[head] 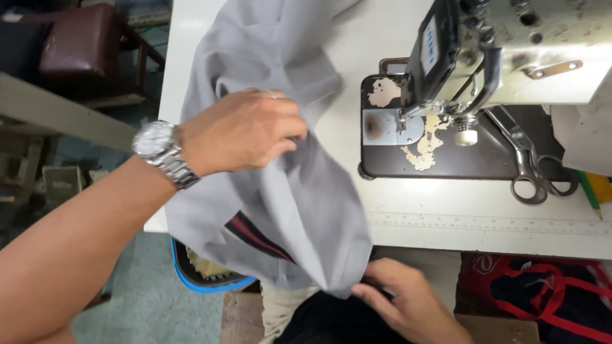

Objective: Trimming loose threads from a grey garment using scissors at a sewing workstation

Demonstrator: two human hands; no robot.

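A grey fabric piece [299,197] with a dark red-striped label drapes over the left part of the white sewing table [446,236] and hangs off its front edge. My left hand [239,130], with a silver wristwatch [159,150] on the wrist, grips a fold of the grey fabric near the middle. My right hand [405,299] is below the table's front edge, holding the fabric's lower corner against dark cloth in my lap.
A worn industrial sewing machine [510,44] stands at the right on a dark bed plate [446,159]. Scissors [529,165] lie on the plate, a green pencil [590,191] beside them. A blue-rimmed bin [210,274] sits under the table. Red and dark cloth [548,293] lies at the lower right.
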